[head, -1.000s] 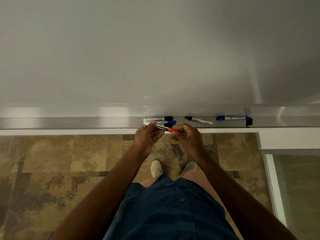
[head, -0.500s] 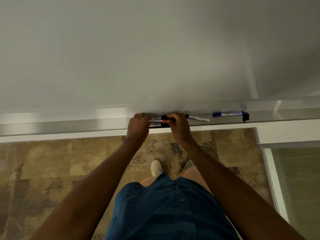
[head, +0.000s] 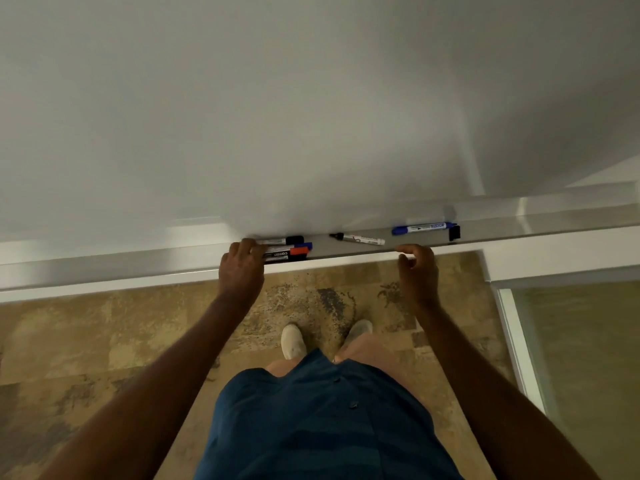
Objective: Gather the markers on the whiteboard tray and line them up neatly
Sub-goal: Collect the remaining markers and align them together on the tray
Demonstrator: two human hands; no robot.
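Several markers (head: 284,250) lie side by side on the whiteboard tray (head: 138,263); black, blue and red caps point right. My left hand (head: 240,268) curls over their left ends and holds them together. An uncapped black-tipped marker (head: 358,239) lies alone, slanted, to the right. Further right a blue marker (head: 422,227) rests against the board, with a loose black cap (head: 454,233) beside its right end. My right hand (head: 417,268) hovers at the tray's front edge between those two markers, fingers loosely curled, holding nothing.
The whiteboard (head: 311,116) fills the upper view. The tray runs across the whole width, ending near a white frame (head: 554,258) at right. Below lie patterned carpet (head: 104,341), my shoes (head: 293,341) and a glass panel (head: 588,358).
The red-capped marker went from both hands onto the tray with the group. My right hand let go and moved right along the tray edge; my left hand stayed on the markers' left ends.
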